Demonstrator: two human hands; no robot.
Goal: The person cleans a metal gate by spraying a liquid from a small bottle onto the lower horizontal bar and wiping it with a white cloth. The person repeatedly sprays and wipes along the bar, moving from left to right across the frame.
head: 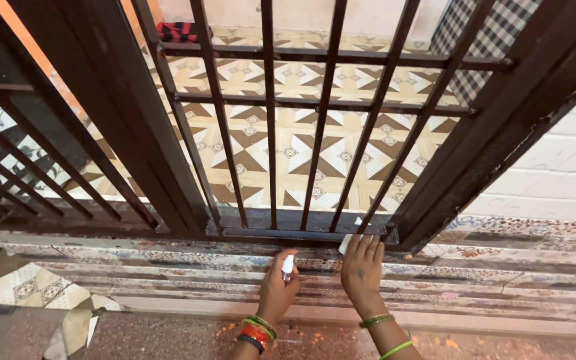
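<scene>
at gate (271, 133) base: left hand (278, 287) grip clamped on spray bottle (288, 265); right hand (363, 267) flat, pressing cloth (345, 243).

Your left hand (278, 288) wears red, green and black bangles and grips a small white spray bottle (288, 265). Your right hand (362, 267), with thin green bangles, covers what looks like a white cloth (345, 243). The gate (269, 120) before you is dark brown. Beyond it the floor tiles (293, 148) show cream and brown geometric stars. A black-and-white checked fabric (495, 33) hangs top right.
</scene>
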